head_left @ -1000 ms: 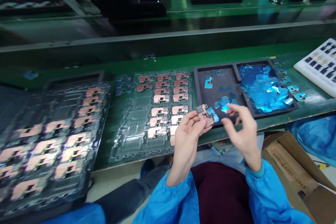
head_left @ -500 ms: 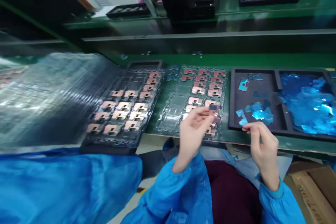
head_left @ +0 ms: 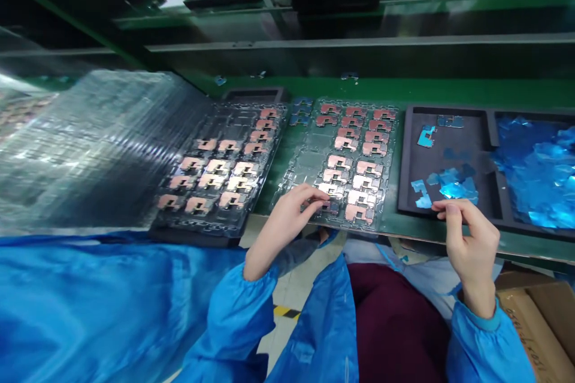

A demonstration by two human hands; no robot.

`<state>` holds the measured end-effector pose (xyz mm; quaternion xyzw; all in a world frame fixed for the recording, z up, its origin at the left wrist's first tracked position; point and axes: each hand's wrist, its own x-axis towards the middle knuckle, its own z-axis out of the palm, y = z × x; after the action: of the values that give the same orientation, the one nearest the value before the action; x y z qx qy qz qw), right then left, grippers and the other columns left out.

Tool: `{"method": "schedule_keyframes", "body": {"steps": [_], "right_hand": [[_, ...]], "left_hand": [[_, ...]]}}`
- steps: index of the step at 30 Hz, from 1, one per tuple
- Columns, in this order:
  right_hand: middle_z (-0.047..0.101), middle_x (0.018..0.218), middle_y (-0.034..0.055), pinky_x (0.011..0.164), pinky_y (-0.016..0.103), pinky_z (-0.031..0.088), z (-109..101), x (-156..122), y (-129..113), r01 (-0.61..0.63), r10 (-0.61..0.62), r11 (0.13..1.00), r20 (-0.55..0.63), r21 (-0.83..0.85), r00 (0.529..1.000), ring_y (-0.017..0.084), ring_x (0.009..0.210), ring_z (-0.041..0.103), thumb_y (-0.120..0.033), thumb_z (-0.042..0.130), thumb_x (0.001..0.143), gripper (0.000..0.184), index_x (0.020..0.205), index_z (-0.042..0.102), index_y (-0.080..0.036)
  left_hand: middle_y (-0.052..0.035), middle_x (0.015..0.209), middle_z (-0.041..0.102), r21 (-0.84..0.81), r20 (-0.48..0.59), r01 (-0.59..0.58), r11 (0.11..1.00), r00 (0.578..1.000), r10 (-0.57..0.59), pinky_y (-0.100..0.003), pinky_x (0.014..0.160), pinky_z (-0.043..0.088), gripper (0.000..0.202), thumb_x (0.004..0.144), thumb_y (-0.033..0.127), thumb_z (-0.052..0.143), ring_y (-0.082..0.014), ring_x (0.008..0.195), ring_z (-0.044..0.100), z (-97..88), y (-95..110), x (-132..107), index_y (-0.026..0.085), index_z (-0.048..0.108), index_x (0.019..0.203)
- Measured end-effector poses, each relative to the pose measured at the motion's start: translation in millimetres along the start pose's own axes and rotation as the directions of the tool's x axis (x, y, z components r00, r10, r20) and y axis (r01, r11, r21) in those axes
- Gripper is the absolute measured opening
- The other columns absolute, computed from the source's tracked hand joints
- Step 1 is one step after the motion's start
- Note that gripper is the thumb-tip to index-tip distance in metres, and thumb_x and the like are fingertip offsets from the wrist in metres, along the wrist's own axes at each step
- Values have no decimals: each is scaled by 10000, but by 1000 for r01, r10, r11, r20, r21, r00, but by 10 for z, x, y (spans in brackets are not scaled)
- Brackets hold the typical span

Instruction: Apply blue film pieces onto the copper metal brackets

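My left hand point(head_left: 294, 210) rests on the near edge of a clear blister tray point(head_left: 309, 161) and pinches a small copper part point(head_left: 331, 206) into one of its pockets. That tray holds several pink copper parts point(head_left: 354, 146) in rows. My right hand point(head_left: 469, 239) hovers at the near rim of a black foam tray point(head_left: 406, 155), fingers curled loosely, with nothing clearly held. Blue film pieces point(head_left: 449, 188) lie in that tray just beyond my fingertips.
A second clear tray of copper parts point(head_left: 215, 170) sits to the left on a black tray. A stack of clear trays point(head_left: 90, 143) lies far left. Peeled blue film point(head_left: 539, 173) fills the right compartment. A cardboard box point(head_left: 548, 323) stands at my right knee.
My left hand went down from mid-air to the clear tray with the copper part. My right hand, which had pulled blue film off, sank toward the black tray's rim. The view swung left.
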<state>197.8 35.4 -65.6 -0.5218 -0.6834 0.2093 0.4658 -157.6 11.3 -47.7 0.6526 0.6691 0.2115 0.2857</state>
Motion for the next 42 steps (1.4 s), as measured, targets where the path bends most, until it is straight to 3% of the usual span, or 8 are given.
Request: {"method": "schedule_keyframes", "body": {"steps": [10, 14, 17, 20, 27, 33, 37, 42], "right_hand": [[781, 879, 47, 758, 341, 574, -56, 13, -7, -74, 75, 997, -28, 32, 997, 202, 827, 743, -314, 523, 1136, 312, 946, 755, -230], [785, 900, 53, 783, 340, 571, -93, -10, 4, -97, 101, 993, -52, 62, 994, 197, 842, 741, -281, 515, 1134, 318, 926, 749, -224], [779, 889, 43, 776, 328, 568, -123, -38, 5, -100, 107, 991, -76, 89, 991, 187, 835, 739, -270, 518, 1132, 308, 943, 757, -222], [777, 876, 40, 755, 318, 567, -158, -76, 9, -95, 102, 992, -87, 85, 991, 181, 807, 732, -267, 521, 1130, 302, 950, 760, -221], [785, 865, 48, 734, 322, 574, -268, -184, 106, -110, 118, 992, -134, 61, 984, 192, 796, 745, -266, 526, 1126, 304, 931, 755, -218], [787, 970, 64, 711, 322, 591, -263, -79, 109, -124, 144, 986, -201, 107, 969, 188, 824, 737, -274, 556, 1114, 222, 1044, 760, -221], [728, 1338, 131, 720, 310, 623, -225, 94, 35, -171, 221, 966, -277, 194, 935, 216, 1045, 736, -337, 722, 1015, 394, 1390, 672, -227], [763, 912, 23, 560, 232, 580, -181, 90, -37, -340, 440, 822, -132, 456, 888, 129, 680, 695, -412, 792, 964, 221, 1073, 774, -221]], "left_hand": [[-120, 1035, 772, 234, -117, -207, 950, 964, 239, -494, 953, 553, 349, 995, 558, 619, -367, 995, 695, 80, -264, 52, 294, 847, 980], [-115, 1074, 748, 190, -88, -300, 935, 943, 321, -492, 933, 547, 323, 1029, 508, 602, -372, 1026, 682, 210, 287, 441, 280, 827, 1074], [-130, 1133, 756, 183, 36, -430, 884, 902, 431, -507, 1015, 538, 296, 1047, 420, 599, -379, 1134, 660, 523, 996, 1018, 238, 819, 1127], [-229, 1228, 722, 340, 11, -350, 873, 930, 368, -562, 1107, 488, 319, 1057, 366, 620, -441, 1290, 589, 903, 1567, 1630, 122, 794, 1167], [-343, 1337, 669, 329, -55, -113, 938, 989, 139, -621, 1112, 468, 278, 904, 230, 815, -527, 1389, 529, 1306, 1788, 2135, 58, 714, 1099], [-137, 1031, 797, 98, 0, -155, 983, 988, 155, -442, 942, 594, 131, 946, 161, 712, -297, 992, 756, 1188, 1778, 1941, 167, 691, 1075], [-69, 916, 808, -419, 150, -132, 898, 966, 212, -319, 722, 623, 267, 873, 337, 845, -218, 779, 764, 1091, 1804, 1336, 188, 779, 1085], [-44, 859, 824, -637, 148, 9, 771, 983, 110, -284, 682, 646, 186, 805, 343, 917, -218, 764, 776, 1058, 1836, 612, 233, 851, 939]]}}
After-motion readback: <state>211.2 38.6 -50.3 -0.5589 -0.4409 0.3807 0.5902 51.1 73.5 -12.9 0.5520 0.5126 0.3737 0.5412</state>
